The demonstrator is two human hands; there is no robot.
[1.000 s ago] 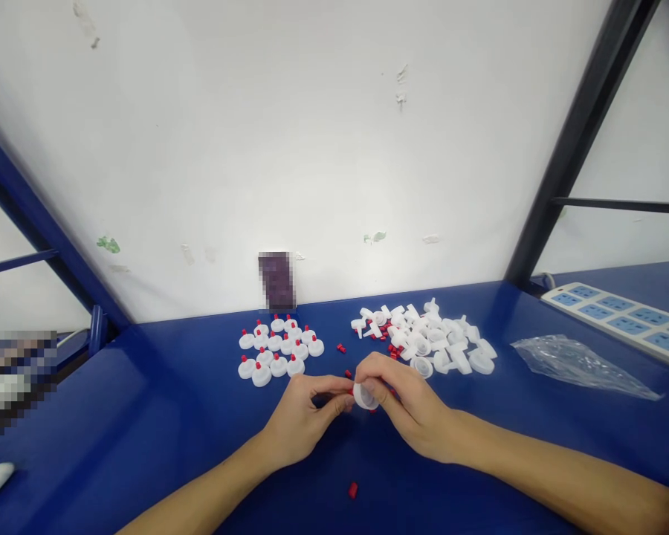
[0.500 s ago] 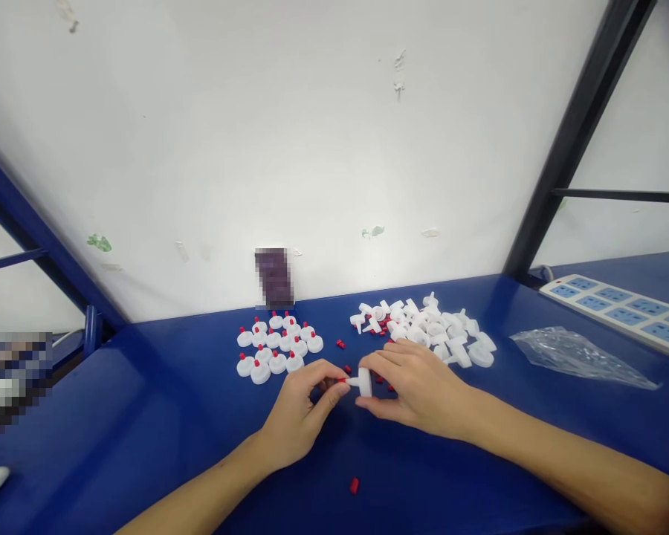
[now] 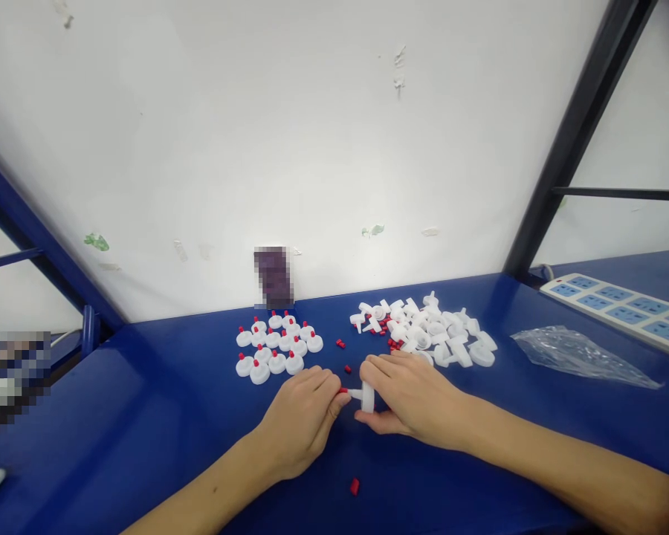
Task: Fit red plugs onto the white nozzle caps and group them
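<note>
My right hand (image 3: 415, 397) grips a white plastic cap (image 3: 366, 396) on its side, its stem pointing left. My left hand (image 3: 306, 416) pinches a small red tip (image 3: 343, 390) against the end of that stem. Both hands rest low over the blue table (image 3: 145, 416). Behind my left hand stands a group of white caps with red tips (image 3: 276, 345). Behind my right hand lies a heap of bare white caps (image 3: 429, 331) mixed with loose red tips (image 3: 393, 342).
A lone red tip (image 3: 354, 486) lies on the table near me, two more (image 3: 341, 344) between the groups. A clear plastic bag (image 3: 580, 357) and a white power strip (image 3: 618, 306) lie at the right. A black frame post (image 3: 569, 148) rises by the white wall.
Both hands have come down and a little nearer to me. The cap has turned from facing me to lying sideways, and the red tip now meets its stem.
</note>
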